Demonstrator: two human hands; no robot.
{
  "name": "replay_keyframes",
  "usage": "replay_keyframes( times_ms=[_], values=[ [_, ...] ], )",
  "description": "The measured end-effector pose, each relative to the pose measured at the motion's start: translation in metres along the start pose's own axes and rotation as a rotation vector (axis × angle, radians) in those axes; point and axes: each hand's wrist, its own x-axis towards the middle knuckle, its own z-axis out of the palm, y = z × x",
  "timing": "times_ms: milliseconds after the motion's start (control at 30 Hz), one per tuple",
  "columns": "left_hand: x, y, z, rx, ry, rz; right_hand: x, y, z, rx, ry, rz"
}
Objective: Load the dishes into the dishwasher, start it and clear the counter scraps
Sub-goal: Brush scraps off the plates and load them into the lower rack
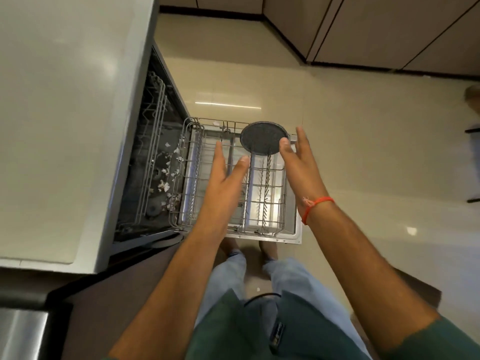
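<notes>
Closest to you, at the bottom of the frame, your green shirt (233, 331) and pale blue trousers (288, 276) fill the lower middle, with both forearms reaching up and away from them. Your right wrist carries an orange thread band (315, 205), right of centre.

Your left hand (224, 175) sits at the centre of the frame with its fingers straight and spread, thumb out to the right, holding nothing; it hovers over the pulled-out lower rack (192, 178). Your right hand (298, 157), just right of it, is also open, fingers extended upward. Its thumb lies against the right edge of the dark round plate (262, 137), while the straight fingers stand behind the plate's right rim; nothing is curled round it.

That plate stands on edge in the far right part of the rack, just above the centre of the frame, its speckled dark face turned toward you. The grey wire rack rests on the open dishwasher door (293, 229), and rows of upright tines show beneath your right hand.

Left of the rack, the dishwasher tub (155, 157) opens dark under the counter, with white scraps (163, 187) scattered along its floor. The pale countertop (65, 113) takes up the whole left side of the frame. Beyond the rack, glossy beige floor tiles (233, 81) run to the brown cabinet fronts (376, 27) in the upper right.
</notes>
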Motion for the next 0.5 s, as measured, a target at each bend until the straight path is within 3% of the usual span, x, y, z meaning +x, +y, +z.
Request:
replay_keyframes(
  times_ms=[267, 500],
  values=[
    [-0.066, 0.048, 0.006, -0.01, 0.153, 0.118, -0.047, -0.069, -0.032, -0.004, -0.172, -0.131],
    [-0.129, 0.065, -0.009, -0.107, 0.384, 0.229, -0.085, -0.106, -0.005, -0.028, -0.393, -0.221]
  ],
)
